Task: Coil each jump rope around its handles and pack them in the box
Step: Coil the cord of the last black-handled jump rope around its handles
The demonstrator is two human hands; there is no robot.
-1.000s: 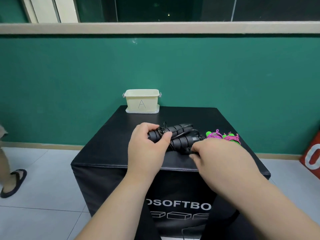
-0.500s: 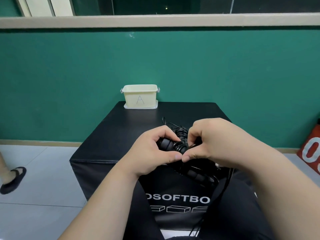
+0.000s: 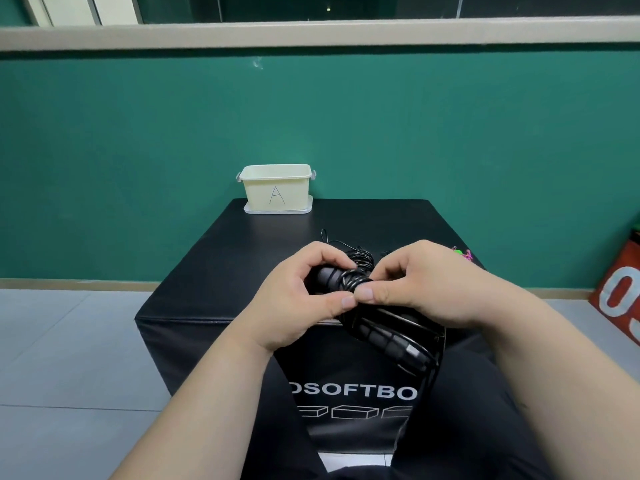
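Observation:
I hold a black jump rope (image 3: pixel 377 332) above the near edge of the black padded box-table (image 3: pixel 221 275). My left hand (image 3: pixel 301 299) grips the upper end of its two foam handles. My right hand (image 3: pixel 433 285) pinches the thin black cord where it is wound round the handles. Loose cord hangs down past the lower handle ends. A pink-and-green jump rope (image 3: pixel 462 253), coiled, lies on the table's right side, mostly hidden behind my right hand. The cream box marked "A" (image 3: pixel 276 188) stands open at the table's far edge.
A green wall rises right behind the table. A red sign with white figures (image 3: pixel 620 299) leans at the right on the grey tiled floor. My dark-clothed legs fill the lower middle of the view.
I lifted the black rope off the table toward me. My right hand moved from the handles' lower end up to the wound cord, and the pink-and-green rope went behind it.

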